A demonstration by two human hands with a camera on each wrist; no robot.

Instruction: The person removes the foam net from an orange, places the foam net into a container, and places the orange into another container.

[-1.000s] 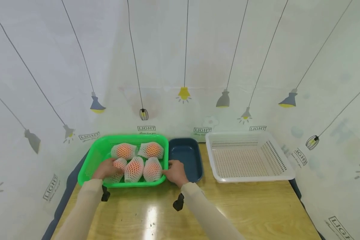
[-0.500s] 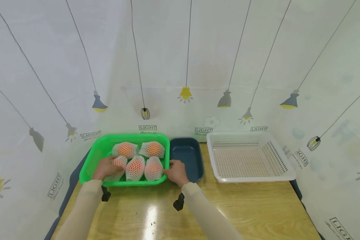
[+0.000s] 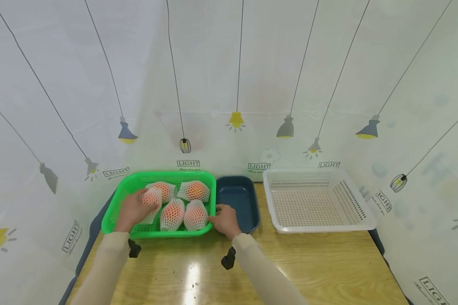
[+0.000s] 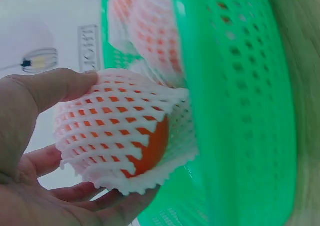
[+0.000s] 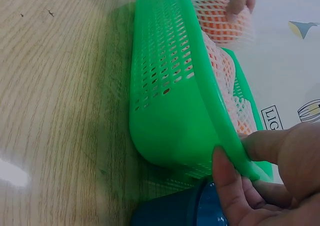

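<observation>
My left hand (image 3: 132,211) grips an orange-red round fruit in a white foam net sleeve (image 4: 112,128), thumb on one side and fingers curled under the other. It is raised above the floor of the green basket (image 3: 158,234), at the basket's left half. Part of the fruit's bare skin shows at the open end of the net. My right hand (image 3: 226,220) pinches the basket's right rim, its thumb on the inner side and fingertips outside, plain in the right wrist view. Several more netted fruits (image 3: 172,215) lie in the basket.
A dark blue tray (image 3: 255,199) stands right beside the green basket, partly behind my right hand. Farther right is a white perforated basket (image 3: 320,228). All stand on a wooden table (image 3: 305,262), against a lamp-printed backdrop (image 3: 213,76).
My left hand has lifted the netted fruit up from the basket's front left, so it now overlaps the back-row fruit. My right hand stays on the rim.
</observation>
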